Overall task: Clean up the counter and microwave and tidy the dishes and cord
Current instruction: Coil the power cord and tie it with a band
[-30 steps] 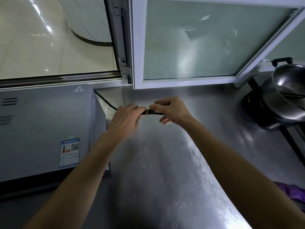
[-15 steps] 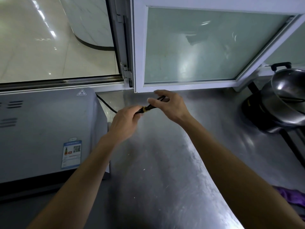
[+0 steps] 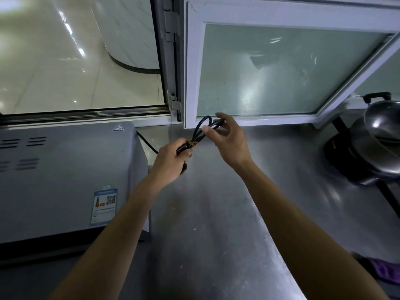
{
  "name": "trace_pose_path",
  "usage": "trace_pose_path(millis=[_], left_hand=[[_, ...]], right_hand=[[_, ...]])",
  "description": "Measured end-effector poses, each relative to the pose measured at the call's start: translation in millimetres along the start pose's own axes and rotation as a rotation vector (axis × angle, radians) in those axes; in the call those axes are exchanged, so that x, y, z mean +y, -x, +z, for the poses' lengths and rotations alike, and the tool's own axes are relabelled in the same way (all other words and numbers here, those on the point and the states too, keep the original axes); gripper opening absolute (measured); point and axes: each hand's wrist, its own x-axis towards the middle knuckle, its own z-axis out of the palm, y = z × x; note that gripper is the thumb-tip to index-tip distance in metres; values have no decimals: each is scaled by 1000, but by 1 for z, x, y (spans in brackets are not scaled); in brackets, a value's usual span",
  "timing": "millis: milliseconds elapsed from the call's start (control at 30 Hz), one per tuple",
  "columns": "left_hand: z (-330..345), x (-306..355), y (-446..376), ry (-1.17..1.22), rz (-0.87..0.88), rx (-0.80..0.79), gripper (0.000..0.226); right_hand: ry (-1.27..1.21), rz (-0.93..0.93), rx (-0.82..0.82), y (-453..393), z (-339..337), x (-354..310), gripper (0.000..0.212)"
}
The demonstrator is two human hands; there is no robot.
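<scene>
My left hand (image 3: 171, 163) grips the bundled cord (image 3: 200, 135) beside the microwave (image 3: 65, 176); my right hand (image 3: 227, 141) pinches its loops.

I see a dim, bluish view. Glare streaks the counter (image 3: 216, 213) and the window pane (image 3: 281, 68); ceiling lights mirror on the floor (image 3: 54, 61). Straight edges bow at the borders.

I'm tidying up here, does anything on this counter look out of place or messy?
Little stands out. A purple cloth lies bunched at the counter's right edge, and a few pale specks dot the steel. The cord is not loose: both hands hold it, looped and bound with a yellow tie.
</scene>
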Motion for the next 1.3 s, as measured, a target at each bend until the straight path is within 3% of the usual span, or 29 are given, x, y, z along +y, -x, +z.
trace_pose_path(millis=[333,533,900,1133,1300], left_hand=[[-4,3,3,-31,66,-105,7],[1,6,8,-86,105,-25,21],[8,8,5,-277,237,84,23],[10,-1,2,-408,203,46,18],[15,-12,0,-474,295,100,14]], right_hand=[[-100,-86,73,2,5,-15,47],[-87,-88,151,-1,10,-20,41],[-106,-31,264,-8,18,-24,32],[10,-35,170,-1,8,-9,20],[132,-126,35,17,-12,6,16]])
